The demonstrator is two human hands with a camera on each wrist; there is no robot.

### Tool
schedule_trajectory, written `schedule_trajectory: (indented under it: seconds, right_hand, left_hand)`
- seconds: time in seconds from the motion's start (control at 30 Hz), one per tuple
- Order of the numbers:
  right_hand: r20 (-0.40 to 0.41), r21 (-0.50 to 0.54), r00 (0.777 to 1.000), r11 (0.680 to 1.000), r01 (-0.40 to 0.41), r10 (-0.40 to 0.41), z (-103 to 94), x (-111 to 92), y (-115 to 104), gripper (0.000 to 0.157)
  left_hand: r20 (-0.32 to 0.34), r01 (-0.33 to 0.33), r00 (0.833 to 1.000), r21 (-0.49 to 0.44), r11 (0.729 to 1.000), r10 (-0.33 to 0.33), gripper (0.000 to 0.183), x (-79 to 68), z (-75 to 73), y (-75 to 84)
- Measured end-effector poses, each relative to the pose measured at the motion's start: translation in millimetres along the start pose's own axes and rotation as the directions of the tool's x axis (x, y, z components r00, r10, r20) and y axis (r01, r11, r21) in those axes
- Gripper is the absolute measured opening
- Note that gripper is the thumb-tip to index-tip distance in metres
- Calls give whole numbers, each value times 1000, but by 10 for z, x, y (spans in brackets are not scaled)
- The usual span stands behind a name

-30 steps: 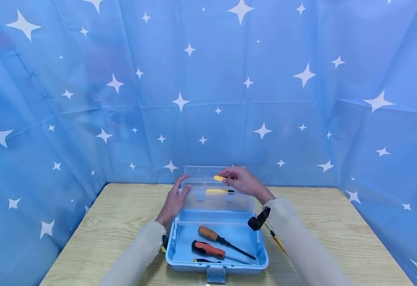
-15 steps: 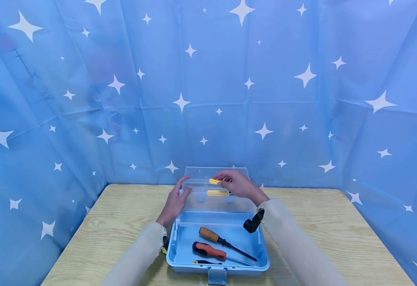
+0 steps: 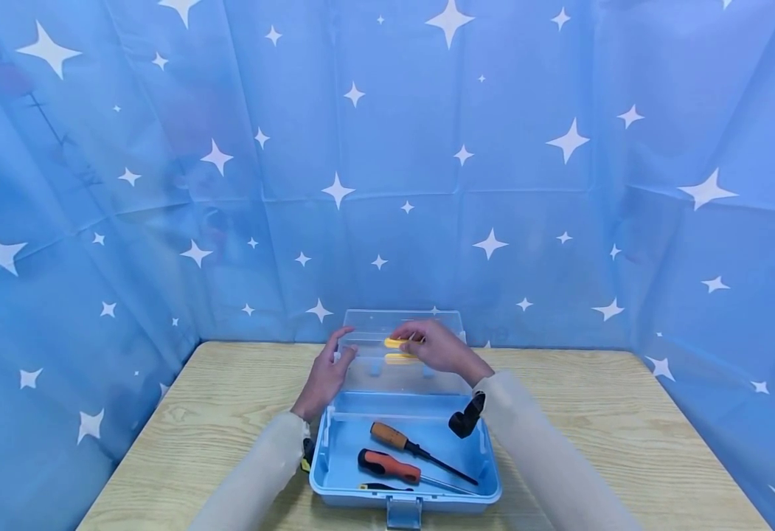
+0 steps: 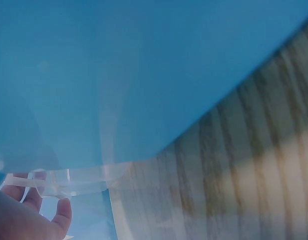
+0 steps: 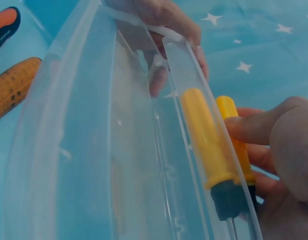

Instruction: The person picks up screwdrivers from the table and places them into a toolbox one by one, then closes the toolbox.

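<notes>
A light-blue toolbox [image 3: 343,493] stands open on the table, its clear plastic tray [image 3: 394,379] raised at the back. My left hand [image 3: 324,376] grips the left end of this tray, thumb in front and fingers around the edge. With my right hand [image 3: 442,346] I pinch the yellow handle of a screwdriver [image 5: 238,147], just outside the tray's clear wall in the right wrist view. Beside it, behind that wall, lies another yellow-handled screwdriver [image 5: 206,140]. The shaft of the held one is mostly hidden by my right hand in the head view.
Inside the toolbox lie a screwdriver with a brown handle [image 3: 388,435], an orange-and-black screwdriver [image 3: 390,466] and a small dark tool [image 3: 386,487] near the front wall. The latch [image 3: 403,512] hangs at the front. A starred blue curtain [image 3: 387,147] rises behind the wooden table [image 3: 228,413].
My right hand has moved left and slightly down with the screwdriver, closer to the one in the tray. My left hand stays at the tray. My right sleeve now covers a yellow tool at right.
</notes>
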State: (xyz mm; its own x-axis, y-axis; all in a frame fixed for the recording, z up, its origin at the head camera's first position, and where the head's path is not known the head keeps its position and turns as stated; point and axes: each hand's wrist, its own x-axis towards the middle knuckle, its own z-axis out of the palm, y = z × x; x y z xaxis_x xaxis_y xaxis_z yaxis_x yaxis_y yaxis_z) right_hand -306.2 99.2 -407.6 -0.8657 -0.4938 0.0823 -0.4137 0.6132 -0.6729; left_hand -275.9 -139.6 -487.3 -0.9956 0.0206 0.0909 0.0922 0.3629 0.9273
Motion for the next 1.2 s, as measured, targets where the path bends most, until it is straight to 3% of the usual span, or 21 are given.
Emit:
schedule_trajectory:
  seconds: [0.3, 0.63, 0.9, 1.2]
  right_hand:
    - [13, -9, 1000, 1000, 18, -18, 29, -8, 12, 24]
    - [2, -18, 1000, 999, 29, -29, 30, -26, -11, 23]
    - [22, -28, 1000, 999, 16, -15, 38, -41, -20, 22]
    - [27, -37, 1000, 999, 2, -1, 29, -36, -34, 23]
  left_hand:
    - [9, -5, 1000, 3, 1000, 4, 59, 5, -5, 0]
    - [4, 0, 1000, -7, 1000, 0, 50, 23, 3, -3]
    - [15, 4, 1000, -15, 1000, -4, 66, 16, -7, -43]
    - [12, 1, 1000, -9, 1000, 0, 61, 23, -9, -25]
